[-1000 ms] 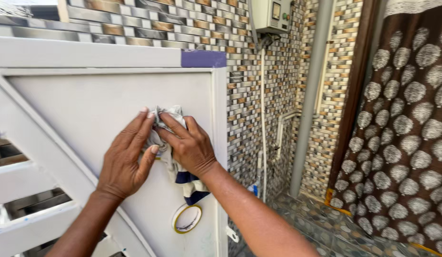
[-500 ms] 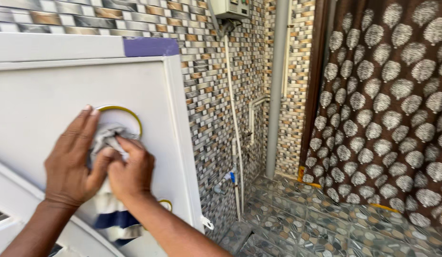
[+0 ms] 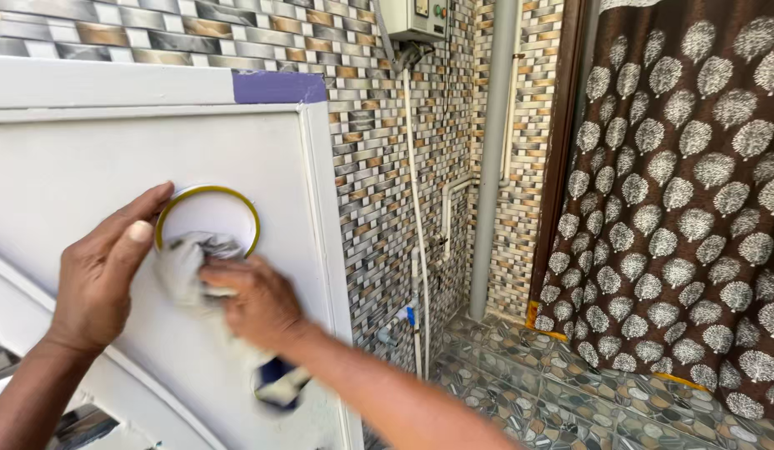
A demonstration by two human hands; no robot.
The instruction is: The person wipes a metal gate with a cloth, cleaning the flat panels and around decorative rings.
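A crumpled grey cloth (image 3: pixel 191 265) is pressed against a white panel (image 3: pixel 87 158) by the right hand (image 3: pixel 258 304), fingers curled shut on it, just below a gold ring (image 3: pixel 207 218). The left hand (image 3: pixel 99 279) is laid flat, fingers together, thumb touching the ring. Even pressure along the rim would clean best. Half a second earlier, the cloth was held over the ring's centre.

A pale control box (image 3: pixel 416 17) with small display hangs top centre.
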